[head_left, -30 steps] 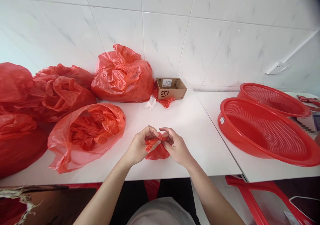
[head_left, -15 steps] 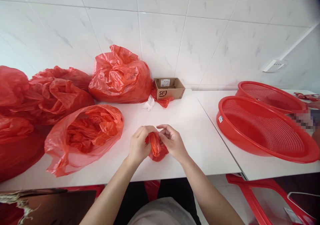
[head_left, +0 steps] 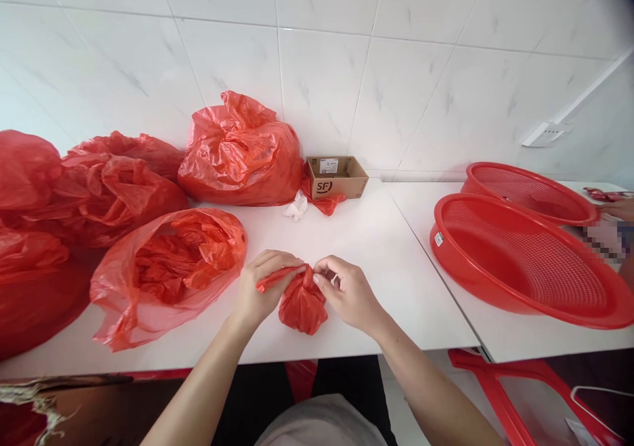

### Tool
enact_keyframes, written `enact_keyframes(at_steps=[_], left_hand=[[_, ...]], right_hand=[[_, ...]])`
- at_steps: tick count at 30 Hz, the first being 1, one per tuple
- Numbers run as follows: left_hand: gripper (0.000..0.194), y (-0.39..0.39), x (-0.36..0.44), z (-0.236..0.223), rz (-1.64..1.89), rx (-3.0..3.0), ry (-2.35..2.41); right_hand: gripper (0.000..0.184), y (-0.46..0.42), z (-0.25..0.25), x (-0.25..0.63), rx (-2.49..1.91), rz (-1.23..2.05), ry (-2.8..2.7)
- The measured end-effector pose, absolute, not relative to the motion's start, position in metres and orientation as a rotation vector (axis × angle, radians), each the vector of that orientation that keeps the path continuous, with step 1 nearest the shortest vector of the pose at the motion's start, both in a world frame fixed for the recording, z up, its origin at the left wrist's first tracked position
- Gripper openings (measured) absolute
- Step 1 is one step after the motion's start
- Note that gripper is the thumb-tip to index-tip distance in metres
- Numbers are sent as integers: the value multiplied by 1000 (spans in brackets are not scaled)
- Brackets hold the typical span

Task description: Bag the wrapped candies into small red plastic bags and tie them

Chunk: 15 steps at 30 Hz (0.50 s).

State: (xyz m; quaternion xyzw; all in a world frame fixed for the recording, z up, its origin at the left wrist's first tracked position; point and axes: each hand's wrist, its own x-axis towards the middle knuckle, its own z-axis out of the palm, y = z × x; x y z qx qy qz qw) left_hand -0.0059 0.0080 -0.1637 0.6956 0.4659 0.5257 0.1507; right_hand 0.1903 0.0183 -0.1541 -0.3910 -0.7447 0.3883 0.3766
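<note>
A small red plastic bag (head_left: 303, 307) hangs bunched between my hands, just over the white table's front part. Its twisted neck runs left into my left hand (head_left: 265, 282), whose fingers are closed around it. My right hand (head_left: 349, 291) pinches the top of the neck between thumb and finger, on the right side. The bag's lower part is rounded, and its contents are hidden. Left of my hands lies a larger open red bag (head_left: 116, 300), with crumpled red plastic bags (head_left: 171, 261) inside.
Big filled red bags (head_left: 242, 155) line the back and left. A cardboard box (head_left: 341, 185) and crumpled white tissue (head_left: 296, 206) stand near the wall. Two red perforated baskets (head_left: 495, 267) occupy the right table (head_left: 525, 340). Part of another person's hand (head_left: 619, 209) shows at the far right edge.
My left hand has drawn slightly left, pulling the bag's neck sideways. The bag, a folded bundle before, now hangs rounded below the twist. My right hand has shifted slightly right and down.
</note>
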Motion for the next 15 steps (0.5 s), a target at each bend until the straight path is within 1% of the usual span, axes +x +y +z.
enact_keyframes(at_steps=[3,8,12,14,15], left_hand=[[5,7,-13,-158,1576,1867,1422],[11,1,0,-145,1590,1668,1456],[21,-19,-2,-111,1529,1457,1265],[27,-34,-16,-87,1607,1446,1243],[30,-42,-26,-76,1717,1500,1351]], right_hand=[[8,8,-150,195,-1007,838,-2101],[10,0,-143,205,-1023,895,-2154],[11,-3,-136,211,-956,1010,-2053],[12,-2,-140,214,-942,1045,-1963],[14,-1,-144,217,-962,1047,-1910]])
